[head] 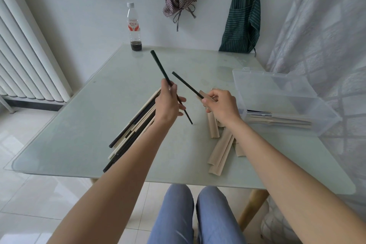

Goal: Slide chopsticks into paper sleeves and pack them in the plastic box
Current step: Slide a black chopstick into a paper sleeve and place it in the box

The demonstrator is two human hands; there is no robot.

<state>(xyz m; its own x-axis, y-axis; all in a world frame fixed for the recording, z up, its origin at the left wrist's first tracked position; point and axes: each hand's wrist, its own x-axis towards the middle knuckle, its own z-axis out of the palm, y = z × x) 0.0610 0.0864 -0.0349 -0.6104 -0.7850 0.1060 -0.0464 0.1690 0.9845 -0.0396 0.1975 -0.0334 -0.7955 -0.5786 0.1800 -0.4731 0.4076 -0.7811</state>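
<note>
My left hand point(169, 102) holds a black chopstick point(160, 67) above the table, its thick end pointing up and away. My right hand point(220, 106) grips a tan paper sleeve point(204, 95) with a second black chopstick point(186, 84) sticking out of its top. A pile of loose black and cream chopsticks point(131, 131) lies under my left forearm. Several empty tan sleeves point(219, 149) lie under my right forearm. The clear plastic box point(324, 119) stands open at the right, with a few sleeved chopsticks point(281, 121) inside.
The glass-topped table point(95, 125) has a plastic bottle point(135, 27) with dark liquid at its far edge. The box's lid point(273, 83) lies open behind it. A radiator point(25, 55) stands left, a curtain point(326, 25) right. My knees point(194, 216) are under the near edge.
</note>
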